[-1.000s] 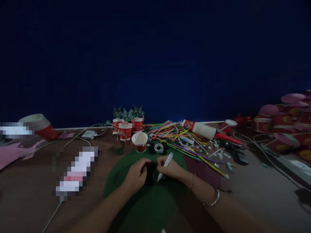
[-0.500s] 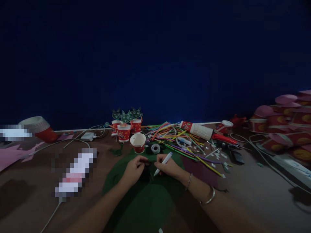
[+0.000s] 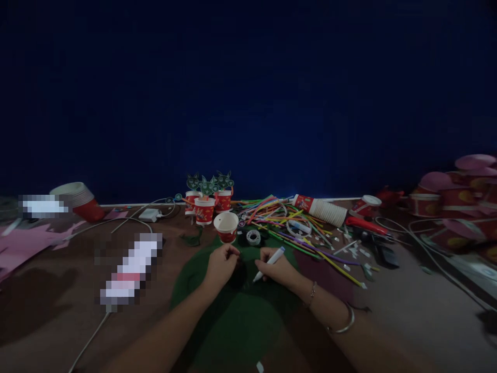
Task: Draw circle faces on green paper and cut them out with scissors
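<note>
- Dark blue wall [image 3: 248,103] beyond both hands; brown tabletop [image 3: 128,336] beneath.
- Green sheet [image 3: 236,331] under both hands; likely light and limp, best steadied near an edge.
- Left hand [image 3: 222,267] curled; too dim to tell if holding anything.
- Right hand [image 3: 279,272] narrowed to a pinch.
- Open paper cup [image 3: 225,228] just ahead of left hand.
- White marker [image 3: 275,256] within right hand; should feel light, stiff, slick; best held low.

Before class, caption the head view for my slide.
Right hand holds slim white marker over rounded green sheet, left hand alongside.
</note>
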Available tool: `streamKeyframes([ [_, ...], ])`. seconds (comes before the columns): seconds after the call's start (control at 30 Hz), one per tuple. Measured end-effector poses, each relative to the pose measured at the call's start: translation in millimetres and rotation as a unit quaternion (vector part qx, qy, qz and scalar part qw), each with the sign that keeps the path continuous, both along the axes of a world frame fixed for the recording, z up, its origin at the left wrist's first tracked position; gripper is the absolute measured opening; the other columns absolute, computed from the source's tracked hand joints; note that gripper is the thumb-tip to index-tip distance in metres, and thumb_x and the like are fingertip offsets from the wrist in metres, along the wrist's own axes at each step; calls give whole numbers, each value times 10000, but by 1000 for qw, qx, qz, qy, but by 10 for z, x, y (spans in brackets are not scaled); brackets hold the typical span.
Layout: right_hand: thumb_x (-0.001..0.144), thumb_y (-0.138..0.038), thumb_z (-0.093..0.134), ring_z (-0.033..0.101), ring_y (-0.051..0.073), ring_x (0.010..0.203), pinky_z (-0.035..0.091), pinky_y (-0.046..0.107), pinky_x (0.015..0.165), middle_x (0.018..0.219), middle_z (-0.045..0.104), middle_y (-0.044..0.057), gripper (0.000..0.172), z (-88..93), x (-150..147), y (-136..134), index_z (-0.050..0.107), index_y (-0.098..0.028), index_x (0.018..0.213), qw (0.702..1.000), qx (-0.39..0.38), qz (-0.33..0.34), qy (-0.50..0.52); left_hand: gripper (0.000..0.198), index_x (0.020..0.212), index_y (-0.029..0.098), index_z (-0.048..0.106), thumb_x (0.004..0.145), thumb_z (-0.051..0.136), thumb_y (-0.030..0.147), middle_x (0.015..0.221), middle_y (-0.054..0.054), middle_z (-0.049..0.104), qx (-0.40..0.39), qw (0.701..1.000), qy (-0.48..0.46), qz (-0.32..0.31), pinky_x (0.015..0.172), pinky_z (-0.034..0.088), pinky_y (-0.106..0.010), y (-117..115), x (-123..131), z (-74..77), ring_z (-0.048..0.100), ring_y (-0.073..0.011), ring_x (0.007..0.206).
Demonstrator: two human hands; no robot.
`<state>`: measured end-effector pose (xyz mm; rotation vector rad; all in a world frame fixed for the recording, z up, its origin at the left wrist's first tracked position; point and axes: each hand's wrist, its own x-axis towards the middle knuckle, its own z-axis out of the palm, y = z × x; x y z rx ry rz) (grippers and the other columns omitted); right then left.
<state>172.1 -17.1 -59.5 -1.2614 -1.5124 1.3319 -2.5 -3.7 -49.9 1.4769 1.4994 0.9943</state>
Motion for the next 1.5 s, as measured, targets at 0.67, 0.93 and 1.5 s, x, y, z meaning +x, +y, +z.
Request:
streamKeyframes([
  [0.67,656,-209,555,498,86,336,290,143,315,379,460,-83,194,47,7,-44,410,-194,529,998,15,51,-32,155,665,185,582,644,456,97,603,20,629,52,996,75,-3,518,425,-213,-24,11,35,584,-125,543],
  [0.93,662,-198,558,502,84,345,298,142,320,391,468,-81,195,26,6,-32,413,-191,532,998,26,51,-34,164,672,185,586,643,458,88,609,24,631,54,996,65,-3,486,424,-202,-21,5,20,580,-119,525],
  [1.5,680,-233,569,523,94,380,299,147,347,419,481,-73,204,13,-11,-28,411,-195,558,999,30,20,-28,134,678,190,578,663,463,122,625,18,629,42,997,69,-6,520,447,-212,-24,3,19,602,-128,557],
])
